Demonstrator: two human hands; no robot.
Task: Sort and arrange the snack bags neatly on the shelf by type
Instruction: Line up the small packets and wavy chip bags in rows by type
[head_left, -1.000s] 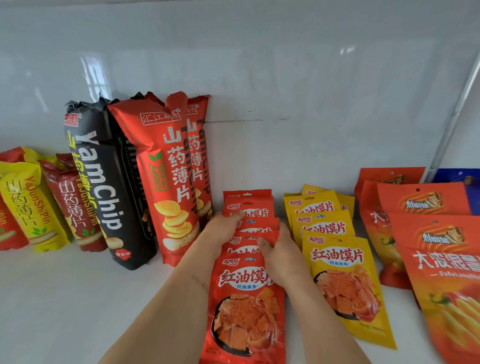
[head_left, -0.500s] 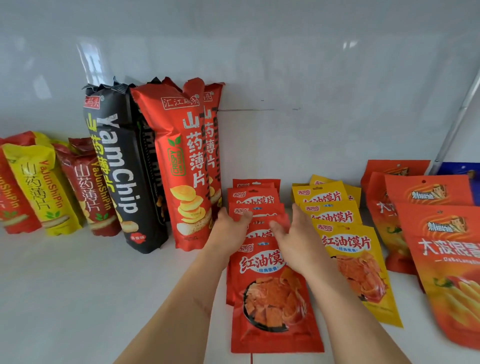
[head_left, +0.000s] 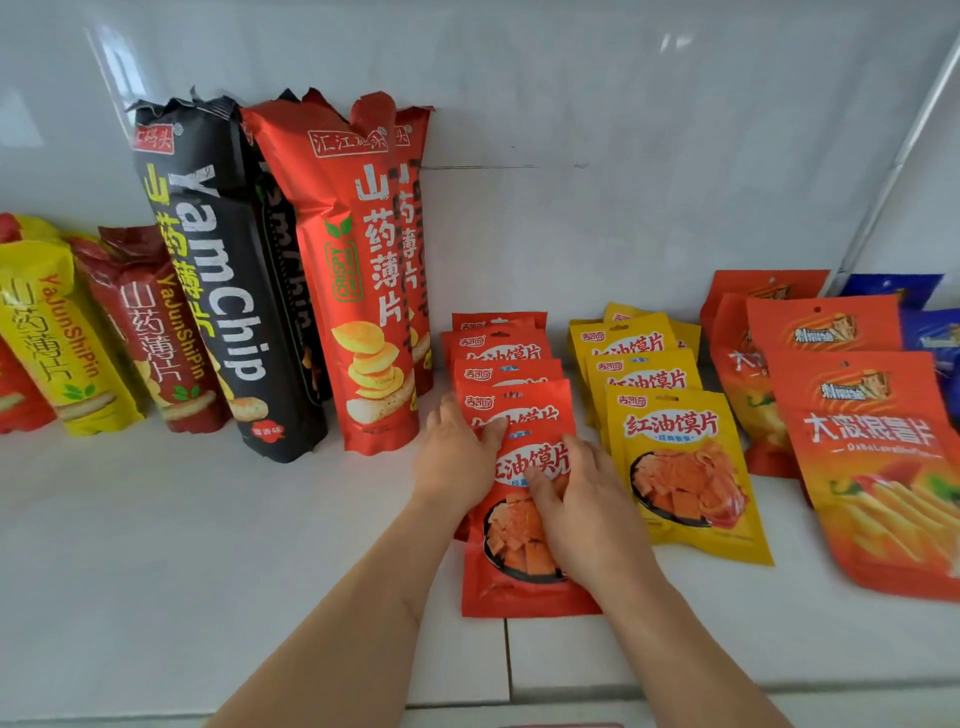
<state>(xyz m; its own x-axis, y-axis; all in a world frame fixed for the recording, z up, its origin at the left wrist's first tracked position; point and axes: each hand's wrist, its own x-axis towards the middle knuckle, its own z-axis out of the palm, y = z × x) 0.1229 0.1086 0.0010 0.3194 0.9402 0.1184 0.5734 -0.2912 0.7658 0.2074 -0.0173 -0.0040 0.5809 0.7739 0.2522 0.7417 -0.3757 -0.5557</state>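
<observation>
Snack bags are lined up by type along the white shelf (head_left: 156, 545), and the red pouches (head_left: 511, 364) are the row being worked on right now. The front red pouch (head_left: 524, 577) lies flat just beside the front yellow pouch (head_left: 685, 467), on that pouch's left, overlapping the red ones behind it. It is held at its left edge by the left hand (head_left: 457, 457), thumb hooked over the printed face, and pressed from above by the right hand (head_left: 576, 499), whose fingers are spread and bent onto the picture panel. The step looks like squaring this pouch into its overlapping row. Next, a nudge is probably called for, so that its lower edge is brought level with the yellow pouch's. Further left of the yellow pouch, the tall red yam-chip bag (head_left: 358, 291) and the black bag (head_left: 218, 291) are leaned against the back wall.
</observation>
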